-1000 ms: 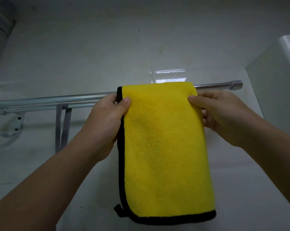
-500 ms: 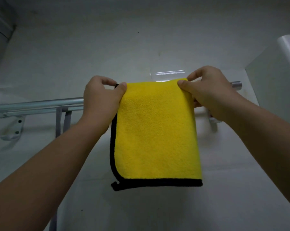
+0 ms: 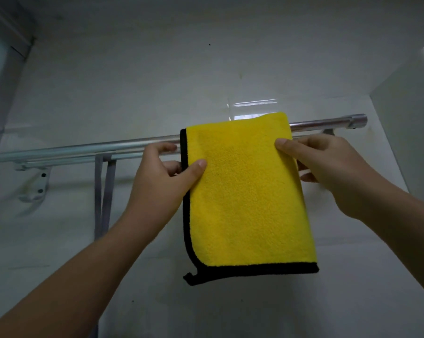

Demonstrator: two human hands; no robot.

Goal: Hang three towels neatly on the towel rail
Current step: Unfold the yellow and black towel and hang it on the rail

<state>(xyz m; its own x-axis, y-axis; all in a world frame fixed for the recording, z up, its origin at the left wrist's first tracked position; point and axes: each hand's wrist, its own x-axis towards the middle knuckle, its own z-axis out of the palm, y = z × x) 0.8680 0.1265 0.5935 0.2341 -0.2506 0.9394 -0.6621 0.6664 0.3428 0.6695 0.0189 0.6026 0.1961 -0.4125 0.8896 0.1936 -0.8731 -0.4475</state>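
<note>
Towel (image 3: 250, 191), yellow with black trim, hangs over the rail (image 3: 84, 148). I see left hand (image 3: 162, 184) pinching its left edge, right hand (image 3: 328, 164) pinching its right edge.

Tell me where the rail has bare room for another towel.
The longest bare stretch of towel rail runs from the left hand to the picture's left edge, grey straps hanging under it. A short bare piece lies between the yellow towel and the end cap. Crowded at the towel, pinched by left and right hand.
</note>
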